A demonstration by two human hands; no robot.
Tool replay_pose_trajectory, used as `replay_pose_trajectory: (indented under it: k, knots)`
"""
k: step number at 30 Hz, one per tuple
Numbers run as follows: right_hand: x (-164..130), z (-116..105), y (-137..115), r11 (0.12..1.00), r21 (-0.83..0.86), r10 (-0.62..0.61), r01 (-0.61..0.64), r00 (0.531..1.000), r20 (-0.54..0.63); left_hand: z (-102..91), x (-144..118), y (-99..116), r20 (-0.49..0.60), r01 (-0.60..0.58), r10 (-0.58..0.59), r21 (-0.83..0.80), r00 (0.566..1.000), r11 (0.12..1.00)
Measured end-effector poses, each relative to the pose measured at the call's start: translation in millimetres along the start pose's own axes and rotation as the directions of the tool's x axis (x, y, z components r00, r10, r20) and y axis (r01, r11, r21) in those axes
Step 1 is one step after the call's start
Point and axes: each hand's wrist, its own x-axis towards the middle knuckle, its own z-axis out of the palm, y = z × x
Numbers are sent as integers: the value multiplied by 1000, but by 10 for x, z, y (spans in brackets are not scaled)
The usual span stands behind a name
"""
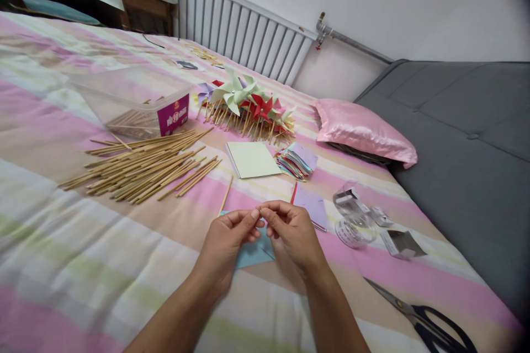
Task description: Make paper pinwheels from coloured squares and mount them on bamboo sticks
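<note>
Head view: both hands meet just below the centre of the frame, over a striped pink, green and cream bedspread (83, 265). The left hand (226, 245) and the right hand (292, 234) press thumb and forefinger tips together at about 12 o'clock from the knuckles, each grip clenched on something very small, too small to tell, perhaps a pin. Under the hands lies a light blue square of paper (254, 251), partly hidden by the fingers; whether it is lifted or flat on the bed cannot be told. A single thin wooden stick (226, 196) lies at 11 o'clock from the hands, just beside the blue paper, close enough to pick up.

Further out at 10 o'clock a loose heap of wooden sticks (141, 168) is fanned beside a clear plastic box with a purple label (136, 102), which holds more sticks. At 12 o'clock sits a pale green paper pad (252, 159), with a stack of mixed coloured paper squares (296, 162) touching its right side. Beyond these a pile of finished paper pinwheels on sticks (248, 107) is laid well apart from the hands. At 3 o'clock lie small clear packets and a roll (358, 220); black-handled scissors (430, 320) rest at 4 o'clock. A pink satin pillow (364, 132) sits at 1 o'clock.
</note>
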Motion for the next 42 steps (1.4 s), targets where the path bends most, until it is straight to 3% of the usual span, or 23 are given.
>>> replay_pose_trajectory:
  k: [8, 12, 15, 18, 21, 24, 34, 42]
  knots:
    - [-9, 15, -33, 1000, 28, 4, -5, 1000, 9, 11, 8, -5, 5, 6, -6, 11, 1000, 1000]
    - [43, -110, -11, 1000, -13, 8, -8, 1000, -31, 4, 17, 7, -21, 6, -6, 1, 1000, 1000]
    - [128, -317, 96, 987, -159, -7, -24, 982, -189, -11, 19, 27, -39, 12, -13, -12, 999, 1000]
    - [204, -492, 232, 913, -399, -49, -86, 948, -315, -23, 17, 38, -50, 10, -11, -17, 999, 1000]
    - [236, -544, 316, 806, -584, -108, -99, 945, -309, -25, 18, 37, -54, 12, -13, -20, 998, 1000]
    - [237, -521, 336, 745, -658, -105, -106, 956, -272, -17, 22, 37, -53, 17, -18, -15, 998, 1000]
    - [277, -539, 421, 822, -525, 41, -220, 943, -330, -20, 32, 17, -56, 26, -26, -4, 998, 1000]
    - [283, -524, 411, 814, -533, 50, -231, 942, -332, -12, 23, 40, -51, 32, -32, 1, 998, 999]
